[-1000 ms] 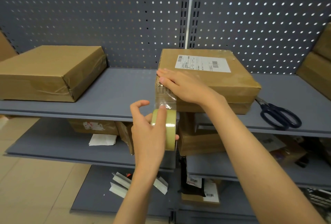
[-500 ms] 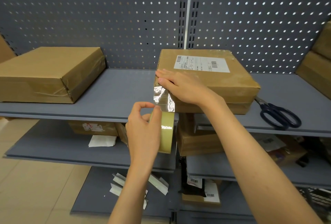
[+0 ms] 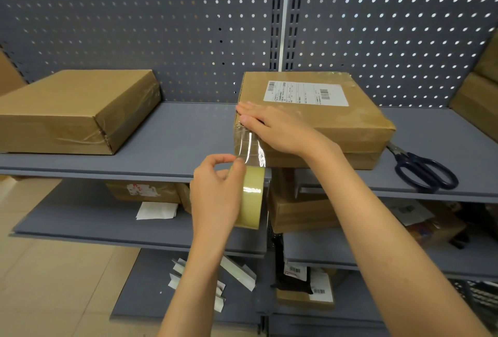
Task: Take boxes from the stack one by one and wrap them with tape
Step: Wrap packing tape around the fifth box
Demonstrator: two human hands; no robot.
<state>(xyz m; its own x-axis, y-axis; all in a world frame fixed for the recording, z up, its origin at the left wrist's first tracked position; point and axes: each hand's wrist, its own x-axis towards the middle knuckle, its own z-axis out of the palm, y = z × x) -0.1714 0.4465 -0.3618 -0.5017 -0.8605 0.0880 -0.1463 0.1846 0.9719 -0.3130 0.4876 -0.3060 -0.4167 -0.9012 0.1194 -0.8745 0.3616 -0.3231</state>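
Two bare forearms reach into view from the lower edge, uncovered from wrist to elbow with no sleeve showing on either. The left hand and the right hand carry no gloves, rings, watch or wristband. Fingers are slender, with short, plain, unpainted nails. Nothing more of the person appears beyond the two arms.

We're facing a grey pegboard back wall w/ light poking thru the holes. Grey metal shelves run in tiers below it, slotted upright down the middle. Beige tile floor bottom left of the shelves.
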